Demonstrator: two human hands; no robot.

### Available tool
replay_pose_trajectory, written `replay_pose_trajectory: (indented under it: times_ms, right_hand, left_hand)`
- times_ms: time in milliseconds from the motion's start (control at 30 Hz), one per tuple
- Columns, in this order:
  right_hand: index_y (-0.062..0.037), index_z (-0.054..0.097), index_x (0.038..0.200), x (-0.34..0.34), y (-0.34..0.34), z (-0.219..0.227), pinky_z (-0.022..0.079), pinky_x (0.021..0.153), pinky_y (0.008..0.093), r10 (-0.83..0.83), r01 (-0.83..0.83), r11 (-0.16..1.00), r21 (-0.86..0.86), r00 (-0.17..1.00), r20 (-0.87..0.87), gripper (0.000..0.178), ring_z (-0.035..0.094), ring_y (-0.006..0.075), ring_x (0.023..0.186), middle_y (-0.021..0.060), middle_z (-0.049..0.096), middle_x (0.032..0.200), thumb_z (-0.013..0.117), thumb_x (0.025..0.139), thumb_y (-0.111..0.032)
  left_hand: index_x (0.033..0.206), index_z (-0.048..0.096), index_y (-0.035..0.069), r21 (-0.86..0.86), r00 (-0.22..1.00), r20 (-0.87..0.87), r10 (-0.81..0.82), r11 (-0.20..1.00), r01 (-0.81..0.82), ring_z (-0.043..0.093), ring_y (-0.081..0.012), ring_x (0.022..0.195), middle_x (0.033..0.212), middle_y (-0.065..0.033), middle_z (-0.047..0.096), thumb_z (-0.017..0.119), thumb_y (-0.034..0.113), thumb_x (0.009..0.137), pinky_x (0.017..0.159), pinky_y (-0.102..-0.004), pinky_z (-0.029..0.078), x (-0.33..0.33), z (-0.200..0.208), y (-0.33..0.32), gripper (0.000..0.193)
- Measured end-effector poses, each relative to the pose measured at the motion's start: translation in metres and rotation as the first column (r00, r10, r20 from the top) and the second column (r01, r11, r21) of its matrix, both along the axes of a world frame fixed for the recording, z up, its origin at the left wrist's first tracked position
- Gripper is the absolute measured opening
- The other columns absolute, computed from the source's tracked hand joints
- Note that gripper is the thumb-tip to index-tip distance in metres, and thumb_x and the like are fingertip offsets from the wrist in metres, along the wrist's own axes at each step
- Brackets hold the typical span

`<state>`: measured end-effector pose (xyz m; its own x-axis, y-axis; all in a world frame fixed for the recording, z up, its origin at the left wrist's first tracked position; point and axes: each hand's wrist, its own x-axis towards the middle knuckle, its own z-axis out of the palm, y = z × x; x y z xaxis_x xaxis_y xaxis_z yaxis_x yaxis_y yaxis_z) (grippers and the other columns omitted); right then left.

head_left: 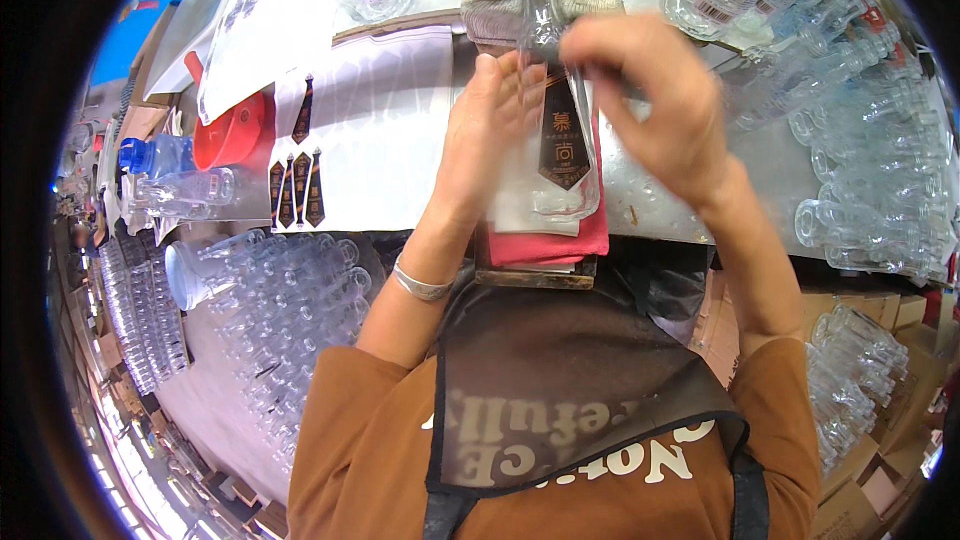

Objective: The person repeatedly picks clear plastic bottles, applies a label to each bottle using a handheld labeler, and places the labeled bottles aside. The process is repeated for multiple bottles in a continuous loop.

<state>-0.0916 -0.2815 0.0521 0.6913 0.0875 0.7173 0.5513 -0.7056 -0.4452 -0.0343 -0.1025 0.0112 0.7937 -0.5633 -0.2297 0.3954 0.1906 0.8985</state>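
A clear glass bottle [585, 195] lies on its back in front of me, its neck pointing away. A black tie-shaped label [564, 140] with gold and orange marks is on its upper face. My left hand [488, 115] is along the bottle's left side, fingers stretched out toward the shoulder and slightly blurred. Over the shoulder's right side is my right hand [655, 85], its fingers bent and smeared by motion; whether it holds anything is hidden. Pink cloth [597, 240] and white layers on a wooden stand [535, 280] lie under the bottle. A rolled cloth [490, 15] is beneath its neck.
Left of the stand, a white sheet [385, 140] carries several more tie-shaped labels [300, 190]. Beyond it sits a red bowl [235, 135]. Clear bottles stand along the far edge and crowd the right side [870, 160]; more bottles [285, 310] fill the lower left.
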Motion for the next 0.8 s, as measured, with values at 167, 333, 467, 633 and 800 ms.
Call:
replay_pose_trajectory:
  times_ms: [167,333,467,633,800]
  right_hand:
    - [-0.0038,0.07,0.103,-0.048,0.027,0.007,0.056,0.076,0.0346,0.265,-0.248,0.963,0.102,0.939,-0.219,0.028,0.068,0.0236,0.087,0.0095,0.071,0.098,0.07,0.076,0.004]
    - [0.0,0.067,0.115,-0.001,-0.018,-0.013,0.054,0.078,0.0255,-0.184,0.314,0.899,0.305,0.904,-0.386,0.024,0.066,0.0109,0.088,0.0077,0.072,0.102,0.066,0.093,-0.011]
    - [-0.0006,0.065,0.116,-0.016,-0.002,-0.019,0.055,0.081,0.0301,-0.135,0.231,0.86,0.454,0.963,-0.234,0.027,0.07,0.0188,0.089,0.0123,0.072,0.098,0.069,0.092,-0.011]
    - [-0.0008,0.065,0.114,-0.011,-0.015,-0.031,0.056,0.073,0.0292,-0.298,0.408,0.753,0.516,0.911,-0.285,0.026,0.071,0.0161,0.078,0.0118,0.074,0.09,0.07,0.091,-0.012]
    - [0.0014,0.063,0.119,-0.025,-0.015,-0.03,0.054,0.08,0.024,-0.15,0.297,0.716,0.632,0.949,-0.276,0.029,0.067,0.0102,0.091,0.0081,0.073,0.103,0.069,0.094,-0.012]
  left_hand:
    - [0.142,0.039,-0.015,0.111,0.996,0.086,0.028,0.993,-0.037,0.056,-0.0348,0.128,0.138,-0.0289,0.053,0.04,0.058,0.104,0.109,-0.0435,0.044,0.009,0.011,-0.002,0.082]
    - [0.119,0.059,-0.004,0.161,1.0,0.028,0.013,0.987,-0.017,0.066,-0.0176,0.099,0.104,-0.0098,0.069,0.04,0.051,0.107,0.091,-0.0295,0.051,0.027,-0.013,-0.018,0.059]
    - [0.114,0.06,-0.003,0.124,0.979,0.18,-0.097,0.989,0.075,0.069,-0.0222,0.098,0.104,-0.0135,0.069,0.035,0.05,0.108,0.087,-0.032,0.053,0.029,-0.018,-0.019,0.059]
    - [0.115,0.06,-0.004,0.106,0.994,0.09,-0.058,0.993,0.048,0.072,-0.0261,0.094,0.101,-0.0163,0.07,0.035,0.057,0.106,0.087,-0.0337,0.054,0.029,-0.017,-0.022,0.067]
    - [0.109,0.063,-0.004,0.341,0.967,0.218,-0.135,0.939,0.054,0.072,-0.0225,0.089,0.096,-0.0172,0.072,0.048,0.056,0.102,0.08,-0.0311,0.057,0.045,-0.013,-0.022,0.062]
